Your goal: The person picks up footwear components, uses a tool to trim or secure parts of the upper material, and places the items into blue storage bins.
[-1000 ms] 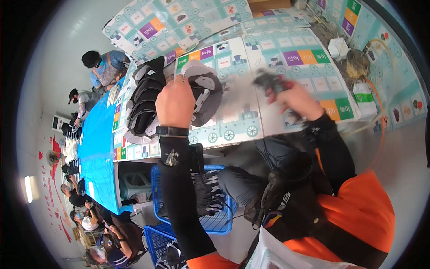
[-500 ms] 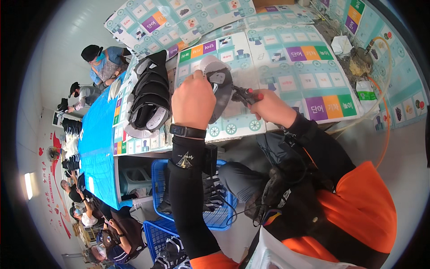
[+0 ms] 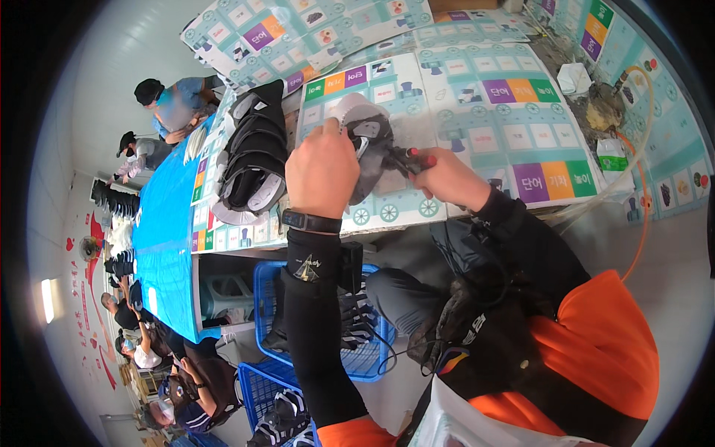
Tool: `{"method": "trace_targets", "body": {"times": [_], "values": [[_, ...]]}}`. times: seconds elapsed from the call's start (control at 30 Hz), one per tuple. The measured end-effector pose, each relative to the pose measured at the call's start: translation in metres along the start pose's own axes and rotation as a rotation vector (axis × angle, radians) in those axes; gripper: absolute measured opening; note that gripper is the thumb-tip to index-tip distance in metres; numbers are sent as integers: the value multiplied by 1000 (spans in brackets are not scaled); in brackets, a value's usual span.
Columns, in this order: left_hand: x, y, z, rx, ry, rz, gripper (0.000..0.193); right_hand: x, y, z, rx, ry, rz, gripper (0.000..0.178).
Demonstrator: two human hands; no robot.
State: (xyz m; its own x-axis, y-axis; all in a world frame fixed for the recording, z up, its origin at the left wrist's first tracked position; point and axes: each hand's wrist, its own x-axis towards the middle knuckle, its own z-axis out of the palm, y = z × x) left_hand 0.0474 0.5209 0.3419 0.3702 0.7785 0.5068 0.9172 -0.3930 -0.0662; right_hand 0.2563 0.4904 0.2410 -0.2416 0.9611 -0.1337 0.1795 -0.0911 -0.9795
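My left hand (image 3: 324, 170), wearing a black wrist band, is closed at the edge of a grey-and-black shoe upper (image 3: 370, 160). A pale perforated flap of the upper sticks out beyond my fingers, over the table (image 3: 477, 141). In my right hand (image 3: 453, 181) is a dark hand tool with red ends (image 3: 408, 158), its front against or just beside the upper's right side. Its exact kind is not clear. Left of my left hand lies a stack of nested black shoe uppers (image 3: 253, 153) with pale edging.
Blue baskets (image 3: 361, 369) holding black-and-white uppers stand below the table. A blue-covered table (image 3: 167, 246) runs off to the left, with several people (image 3: 175, 104) beyond it. At the right are a lumpy brownish object (image 3: 605, 108), a green-and-white packet (image 3: 612, 155) and an orange hose (image 3: 645, 212).
The tool in my right hand has turned slightly and sits a little closer to the upper. My left hand keeps its hold. The whole view has shifted slightly.
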Motion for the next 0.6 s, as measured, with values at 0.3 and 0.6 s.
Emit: {"method": "trace_targets", "body": {"times": [0.3, 0.6], "values": [[-5, 0, -3, -44, -20, -36, 23, 0, 10, 9, 50, -42, 3, 20], [0, -3, 1, 3, -9, -14, 20, -12, 9, 12, 92, -121, 100, 13]]}}
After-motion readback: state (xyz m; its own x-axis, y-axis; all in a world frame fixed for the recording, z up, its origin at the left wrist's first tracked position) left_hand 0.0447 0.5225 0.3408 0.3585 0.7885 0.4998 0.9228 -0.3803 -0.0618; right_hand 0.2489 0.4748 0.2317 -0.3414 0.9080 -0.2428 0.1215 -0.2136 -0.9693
